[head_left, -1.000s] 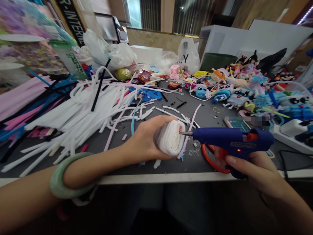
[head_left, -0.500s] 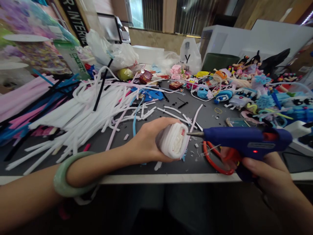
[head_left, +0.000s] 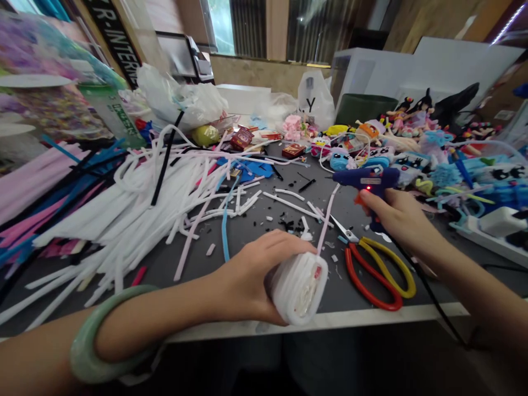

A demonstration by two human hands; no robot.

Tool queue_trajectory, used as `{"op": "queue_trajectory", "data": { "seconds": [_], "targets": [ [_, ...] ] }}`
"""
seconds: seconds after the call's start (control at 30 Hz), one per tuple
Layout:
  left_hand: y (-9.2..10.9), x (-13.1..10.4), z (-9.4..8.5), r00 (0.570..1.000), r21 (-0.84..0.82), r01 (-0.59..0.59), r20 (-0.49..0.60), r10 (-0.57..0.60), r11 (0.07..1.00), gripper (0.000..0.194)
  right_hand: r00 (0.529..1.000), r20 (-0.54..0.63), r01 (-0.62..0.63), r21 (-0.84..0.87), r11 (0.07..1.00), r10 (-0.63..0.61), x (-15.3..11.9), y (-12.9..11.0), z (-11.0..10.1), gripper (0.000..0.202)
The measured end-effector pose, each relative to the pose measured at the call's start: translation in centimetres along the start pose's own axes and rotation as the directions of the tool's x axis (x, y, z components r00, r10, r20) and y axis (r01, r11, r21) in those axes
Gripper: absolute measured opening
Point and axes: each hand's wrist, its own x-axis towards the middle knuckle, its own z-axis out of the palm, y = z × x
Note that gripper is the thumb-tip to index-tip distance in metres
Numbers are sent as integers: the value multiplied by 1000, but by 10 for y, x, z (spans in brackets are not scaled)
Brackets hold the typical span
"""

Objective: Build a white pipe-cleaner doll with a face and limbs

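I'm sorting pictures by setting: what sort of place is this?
Probably a craft workspace: a glue gun in the right hand, over a table with scissors and a pile of white strips.

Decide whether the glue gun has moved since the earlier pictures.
Yes: judged against the front table edge, the glue gun has moved farther back, toward the toys.

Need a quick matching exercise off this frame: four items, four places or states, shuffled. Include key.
Column 1
1. glue gun
2. white wrapped piece
3. scissors
4. bangle

Column 2
A. lying on the tabletop
B. in the right hand, red light lit
C. pale green, worn around an arm
D. in the left hand

Pairs: 1-B, 2-D, 3-A, 4-C
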Motion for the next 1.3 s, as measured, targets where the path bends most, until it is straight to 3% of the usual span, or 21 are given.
{"op": "queue_trajectory", "data": {
  "seconds": [0.2,0.43,0.57,0.77,0.87,1.0,1.13,1.3],
  "targets": [
    [0,-2,-2,995,-91,57,-72,-64,994,75,997,72,5,-289,957,17,63,-4,15,54],
    [-10,-6,-5,957,-169,54,-273,-100,984,76,995,98,23,-456,890,24,90,-1,33,66],
    [-16,-7,-4,931,-194,42,-349,-109,980,75,993,101,4,-483,875,52,89,5,41,67],
    [-13,-3,-7,939,-158,82,-318,-129,984,71,988,149,34,-493,869,46,86,4,40,66],
    [-14,-2,-8,963,-74,56,-259,-73,996,72,987,157,58,-516,854,28,81,6,30,63],
    [-17,-3,-4,977,-18,-65,-204,60,998,74,982,187,110,-605,789,7,62,4,13,60],
    [-16,-3,0,963,0,-215,-165,212,977,67,929,353,311,-586,748,-110,39,-25,11,36],
    [-12,-3,2,936,94,-330,-97,339,939,66,815,486,545,-461,700,-314,37,-82,42,19]
  ]
}}
